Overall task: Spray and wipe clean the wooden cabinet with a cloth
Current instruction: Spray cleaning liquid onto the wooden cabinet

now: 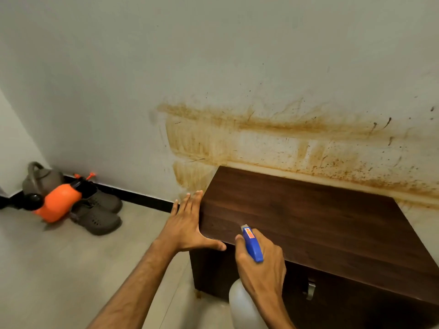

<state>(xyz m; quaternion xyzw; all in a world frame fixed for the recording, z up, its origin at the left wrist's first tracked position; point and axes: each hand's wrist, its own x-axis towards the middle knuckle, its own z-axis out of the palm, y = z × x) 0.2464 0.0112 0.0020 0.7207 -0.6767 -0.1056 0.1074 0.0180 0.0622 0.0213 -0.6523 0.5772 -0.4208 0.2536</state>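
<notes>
Head view: right hand [261,264] fingers wrap spray bottle [253,245] neck, light rigid plastic; left hand [187,224], fingers together, thumb splayed, braces heavy stiff wooden cabinet [308,222] corner. No cloth visible.

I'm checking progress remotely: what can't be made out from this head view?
- Cloth: none in view; cannot tell where it is.
- Spray bottle: its lower body is cut off by the bottom edge, and the right hand covers the trigger.
- Wooden cabinet: its right side runs past the frame edge.
- Whether the top is wet: too dark to tell.
- Left hand: its palm is hidden.
</notes>
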